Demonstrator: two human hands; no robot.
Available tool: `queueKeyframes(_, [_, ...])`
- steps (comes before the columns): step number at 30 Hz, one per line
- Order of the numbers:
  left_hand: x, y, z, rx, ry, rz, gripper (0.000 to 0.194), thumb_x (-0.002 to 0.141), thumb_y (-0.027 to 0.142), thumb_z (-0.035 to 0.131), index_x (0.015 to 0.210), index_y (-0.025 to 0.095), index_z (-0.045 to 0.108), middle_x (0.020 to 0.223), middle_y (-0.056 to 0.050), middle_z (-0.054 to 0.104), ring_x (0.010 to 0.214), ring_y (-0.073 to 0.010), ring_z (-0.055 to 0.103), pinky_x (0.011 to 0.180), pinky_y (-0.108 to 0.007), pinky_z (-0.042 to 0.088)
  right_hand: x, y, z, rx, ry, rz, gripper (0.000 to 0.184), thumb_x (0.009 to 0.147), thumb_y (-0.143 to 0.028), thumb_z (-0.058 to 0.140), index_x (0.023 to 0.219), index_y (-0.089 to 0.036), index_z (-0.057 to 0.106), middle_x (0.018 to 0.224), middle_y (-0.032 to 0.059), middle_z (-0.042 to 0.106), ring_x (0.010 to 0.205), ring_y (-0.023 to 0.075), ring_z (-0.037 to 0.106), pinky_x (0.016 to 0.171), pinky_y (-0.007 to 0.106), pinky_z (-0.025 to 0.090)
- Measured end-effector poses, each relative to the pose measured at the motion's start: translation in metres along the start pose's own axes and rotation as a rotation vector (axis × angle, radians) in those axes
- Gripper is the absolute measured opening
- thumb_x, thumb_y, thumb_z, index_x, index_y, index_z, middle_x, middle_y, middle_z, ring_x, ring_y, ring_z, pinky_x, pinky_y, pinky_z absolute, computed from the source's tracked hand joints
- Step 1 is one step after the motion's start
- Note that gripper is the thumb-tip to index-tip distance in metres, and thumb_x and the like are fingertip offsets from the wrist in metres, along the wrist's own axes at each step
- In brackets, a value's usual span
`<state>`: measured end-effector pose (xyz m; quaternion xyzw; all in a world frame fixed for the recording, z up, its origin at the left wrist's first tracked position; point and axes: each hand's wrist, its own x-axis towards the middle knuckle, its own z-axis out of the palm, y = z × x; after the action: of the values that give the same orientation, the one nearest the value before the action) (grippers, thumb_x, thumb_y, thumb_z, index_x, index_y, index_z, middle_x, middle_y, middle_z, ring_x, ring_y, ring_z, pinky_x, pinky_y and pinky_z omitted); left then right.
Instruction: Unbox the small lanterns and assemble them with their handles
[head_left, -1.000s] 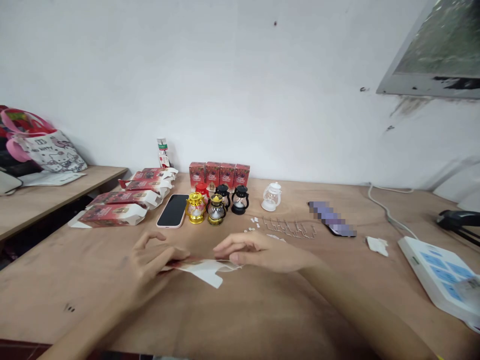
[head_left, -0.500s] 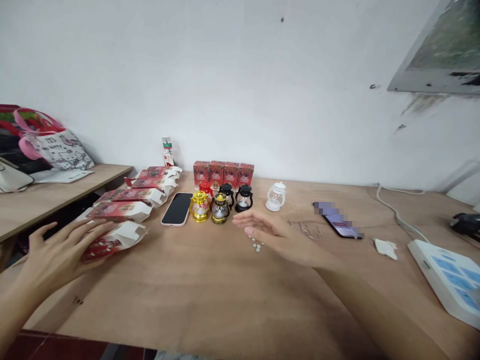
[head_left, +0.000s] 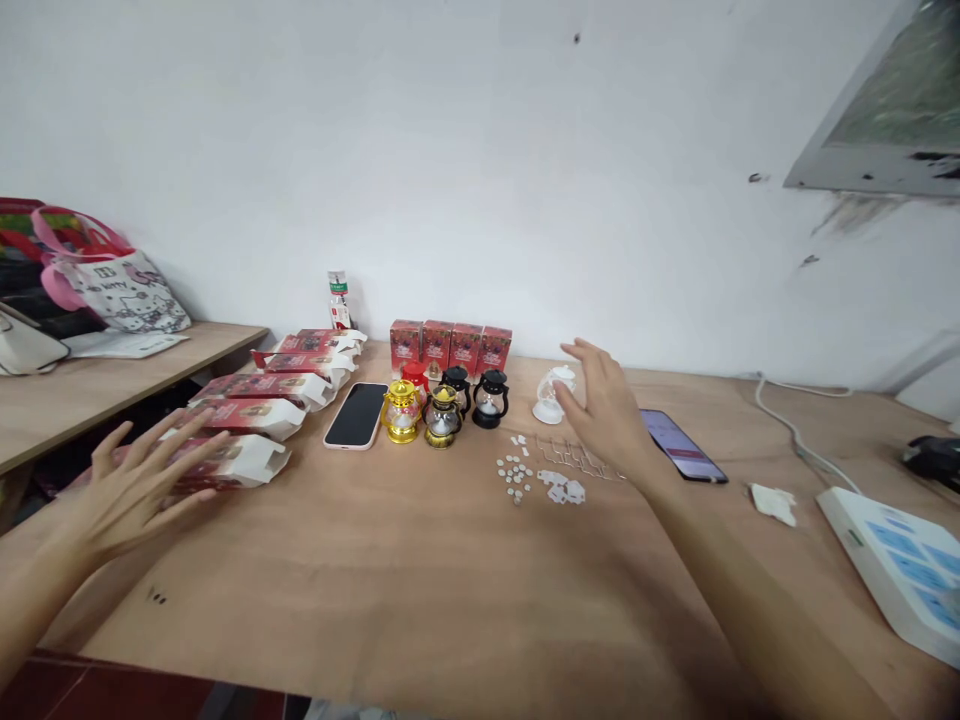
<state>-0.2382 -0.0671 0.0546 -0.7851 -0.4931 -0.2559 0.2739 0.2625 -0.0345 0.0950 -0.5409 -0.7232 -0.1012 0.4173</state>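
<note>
- Evidently, both bare hands are held out over the brown table (head_left: 420,600), one toward each side.
- The left hand (head_left: 135,490) is opened wide, fingers spread, over the nearest red-and-white box (head_left: 253,460); nothing is seen gripped, and whether the box is touched cannot be told.
- That box is laid on its side at the left, its white flaps turned right; beyond it, four more red-and-white boxes (head_left: 262,415) are lined up toward the wall (head_left: 480,180).
- The right hand (head_left: 607,420) is raised at the white lantern (head_left: 546,408), thumb and fingers parted — nothing is seen clasped, though contact cannot be made out.
- The white lantern is stood upright on the far part of the table, right of the other lanterns, and is partly covered by the hand.
- Left of it, a gold lantern (head_left: 403,425), a bronze lantern (head_left: 442,430), a red lantern (head_left: 414,373) and two black lanterns (head_left: 491,408) are grouped closely.
- Behind these, four small red boxes (head_left: 406,345) are stood in a row.
- A pink-edged phone (head_left: 357,415) is placed between the gold lantern and the laid boxes.
- Near the right hand, thin metal wires (head_left: 566,458), small white discs (head_left: 511,491) and clear flat pieces (head_left: 556,493) are scattered — farther right, a lit phone (head_left: 688,455) is seen.
</note>
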Motion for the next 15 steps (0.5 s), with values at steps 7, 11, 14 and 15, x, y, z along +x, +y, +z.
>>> queueKeyframes(7, [-0.004, 0.043, 0.025, -0.206, 0.136, 0.278, 0.063, 0.079, 0.023, 0.056, 0.136, 0.041, 0.034, 0.146, 0.002, 0.037, 0.128, -0.0266, 0.04, 0.106, -0.05, 0.028, 0.005, 0.084, 0.032, -0.189, -0.162, 0.09, 0.063, 0.074, -0.029, 0.062, 0.132, -0.02, 0.04, 0.134, 0.0189, 0.039, 0.128, 0.0377, 0.036, 0.095, 0.054, 0.039])
queueKeyframes(11, [0.012, 0.124, 0.041, -0.52, -0.147, 0.396, 0.049, 0.086, 0.027, 0.046, 0.134, 0.031, 0.039, 0.136, -0.005, 0.051, 0.126, -0.0232, 0.045, 0.106, -0.043, 0.033, -0.005, 0.089, 0.051, -0.236, -0.215, 0.102, 0.056, 0.076, -0.027, 0.062, 0.13, -0.028, 0.046, 0.145, 0.0159, 0.027, 0.128, 0.0396, 0.035, 0.093, 0.056, 0.04])
queueKeyframes(14, [0.034, 0.172, 0.048, -0.667, -0.466, 0.52, 0.055, 0.089, 0.03, 0.044, 0.142, 0.027, 0.029, 0.145, -0.006, 0.04, 0.135, -0.0214, 0.033, 0.11, -0.041, 0.031, -0.01, 0.091, 0.064, -0.223, -0.212, 0.053, 0.039, 0.079, -0.023, 0.059, 0.118, -0.025, 0.057, 0.144, 0.0145, 0.03, 0.128, 0.0381, 0.035, 0.094, 0.054, 0.04])
queueKeyframes(15, [0.042, 0.184, 0.05, -0.697, -0.575, 0.566, 0.055, 0.09, 0.032, 0.044, 0.143, 0.026, 0.027, 0.147, -0.006, 0.037, 0.137, -0.0216, 0.031, 0.112, -0.043, 0.027, -0.012, 0.092, 0.067, -0.211, -0.2, 0.048, 0.032, 0.08, -0.022, 0.057, 0.111, -0.022, 0.06, 0.143, 0.0144, 0.031, 0.127, 0.0371, 0.037, 0.094, 0.052, 0.041])
